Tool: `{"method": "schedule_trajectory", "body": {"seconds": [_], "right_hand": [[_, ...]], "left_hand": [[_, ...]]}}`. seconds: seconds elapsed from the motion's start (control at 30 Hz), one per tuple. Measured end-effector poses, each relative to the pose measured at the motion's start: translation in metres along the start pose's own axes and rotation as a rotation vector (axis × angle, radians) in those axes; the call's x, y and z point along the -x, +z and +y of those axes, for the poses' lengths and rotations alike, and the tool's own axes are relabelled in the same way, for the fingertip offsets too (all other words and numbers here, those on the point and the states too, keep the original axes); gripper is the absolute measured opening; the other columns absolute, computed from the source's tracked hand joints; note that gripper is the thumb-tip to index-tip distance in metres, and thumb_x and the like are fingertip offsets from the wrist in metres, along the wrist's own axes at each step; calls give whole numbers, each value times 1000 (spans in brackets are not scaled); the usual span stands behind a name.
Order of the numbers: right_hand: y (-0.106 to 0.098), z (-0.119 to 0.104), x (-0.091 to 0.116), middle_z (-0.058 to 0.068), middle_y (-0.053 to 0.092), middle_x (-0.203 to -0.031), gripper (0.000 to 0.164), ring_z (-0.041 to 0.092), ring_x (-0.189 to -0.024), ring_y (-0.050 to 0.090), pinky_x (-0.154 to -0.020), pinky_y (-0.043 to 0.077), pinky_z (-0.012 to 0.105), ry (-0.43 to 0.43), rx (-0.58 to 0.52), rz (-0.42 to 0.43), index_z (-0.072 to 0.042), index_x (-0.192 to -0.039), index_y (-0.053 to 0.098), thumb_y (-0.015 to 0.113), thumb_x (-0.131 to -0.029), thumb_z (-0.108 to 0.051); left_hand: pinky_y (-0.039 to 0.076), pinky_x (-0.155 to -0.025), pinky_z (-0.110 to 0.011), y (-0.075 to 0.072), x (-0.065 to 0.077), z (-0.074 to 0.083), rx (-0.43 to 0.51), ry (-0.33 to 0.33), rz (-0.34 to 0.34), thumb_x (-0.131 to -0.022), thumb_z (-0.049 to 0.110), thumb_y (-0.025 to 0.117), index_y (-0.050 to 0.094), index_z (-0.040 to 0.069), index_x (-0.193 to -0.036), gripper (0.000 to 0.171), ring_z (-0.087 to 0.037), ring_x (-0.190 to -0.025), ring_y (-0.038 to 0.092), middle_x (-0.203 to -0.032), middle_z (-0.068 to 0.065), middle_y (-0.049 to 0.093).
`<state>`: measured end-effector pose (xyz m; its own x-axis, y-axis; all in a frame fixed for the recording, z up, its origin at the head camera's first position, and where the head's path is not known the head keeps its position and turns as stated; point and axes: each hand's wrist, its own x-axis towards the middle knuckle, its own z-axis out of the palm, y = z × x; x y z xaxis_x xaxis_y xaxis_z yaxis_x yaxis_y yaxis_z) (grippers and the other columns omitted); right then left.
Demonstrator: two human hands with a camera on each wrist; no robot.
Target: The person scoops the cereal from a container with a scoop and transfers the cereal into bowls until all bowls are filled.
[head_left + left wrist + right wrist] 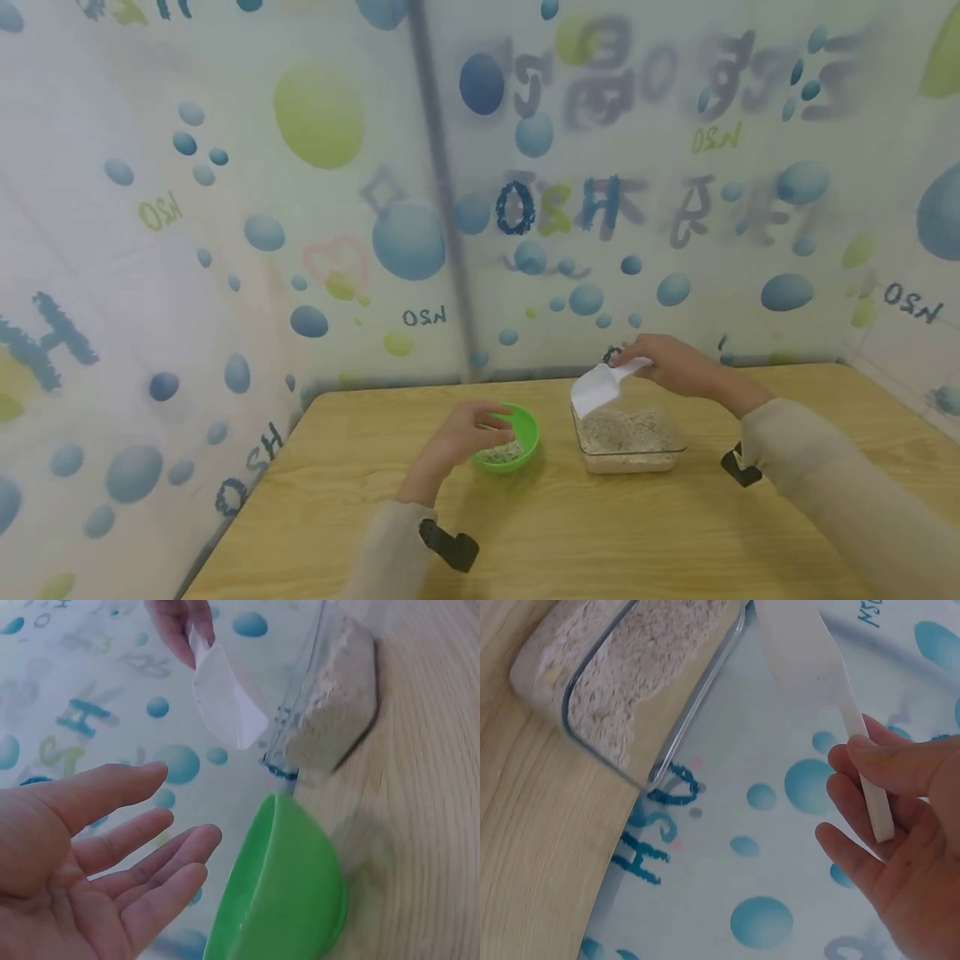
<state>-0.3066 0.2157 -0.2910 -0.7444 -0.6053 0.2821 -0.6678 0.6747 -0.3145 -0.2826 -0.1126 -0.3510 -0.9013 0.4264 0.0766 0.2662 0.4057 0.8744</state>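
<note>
My right hand [667, 363] grips the handle of a white plastic scoop [597, 389], pinched between thumb and fingers in the right wrist view. The scoop hangs tilted over the back left of a clear rectangular container [630, 462], which holds pale, speckled, flaky material [626, 429]. My left hand [468, 435] is held at the left of a green bowl [528, 437], its fingers loosely spread over the rim. The left wrist view shows nothing in this hand [112, 862]. Some similar flaky material [501, 452] lies in the bowl.
A light wooden table [547, 542] carries the bowl and the container side by side, with a gap between them. Behind it and at both sides hang pale curtains [360, 208] printed with blue and green bubbles. Each wrist wears a black band [450, 546].
</note>
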Motion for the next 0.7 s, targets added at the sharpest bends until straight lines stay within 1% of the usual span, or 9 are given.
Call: {"method": "schedule_trajectory", "body": {"seconds": [0.13,0.2,0.3,0.4,0.47,0.6,0.7], "right_hand": [[-6,9,10,13,61,-101,26,37,-98,54,-82,45,50,17,-2,-21,0,-105,66,57,-83,10],[-8,13,13,13,62,-100,25,38,-97,55,-81,45,51,18,8,-44,1,-103,67,58,-82,10],[-12,20,17,14,63,-100,23,38,-98,55,-82,45,51,27,20,-99,1,-102,67,59,-81,9],[-15,27,21,14,64,-100,22,37,-97,56,-82,46,49,39,27,-148,3,-101,67,59,-82,9],[-17,31,23,15,64,-101,23,38,-98,56,-82,46,49,42,33,-164,3,-101,67,59,-81,9],[-20,36,26,15,65,-100,23,38,-96,57,-80,47,49,44,43,-174,3,-100,67,60,-79,10],[-22,36,25,15,65,-98,24,38,-94,58,-78,48,48,30,42,-182,4,-98,68,61,-78,13]], "left_hand": [[50,-80,-36,16,-9,5,11,-1,-26,-84,14,67,58,1,-120,39,-27,-99,59,-109,-16,62],[50,-80,-35,24,-14,8,8,-2,-29,-84,13,67,60,3,-119,37,-26,-99,59,-109,-16,62],[50,-79,-33,35,-21,11,13,13,-47,-85,12,66,60,3,-119,36,-26,-100,59,-109,-17,62],[51,-77,-33,47,-28,13,18,47,-48,-84,10,66,60,0,-117,35,-28,-99,60,-109,-19,62],[51,-76,-33,55,-34,12,18,54,-34,-84,9,66,61,-2,-115,34,-28,-97,60,-107,-19,62],[51,-75,-35,72,-43,12,38,2,-2,-82,10,68,61,-1,-115,35,-27,-95,60,-104,-16,63],[50,-78,-36,82,-48,11,43,-47,15,-81,11,70,61,2,-116,38,-26,-98,58,-107,-14,62]]}}
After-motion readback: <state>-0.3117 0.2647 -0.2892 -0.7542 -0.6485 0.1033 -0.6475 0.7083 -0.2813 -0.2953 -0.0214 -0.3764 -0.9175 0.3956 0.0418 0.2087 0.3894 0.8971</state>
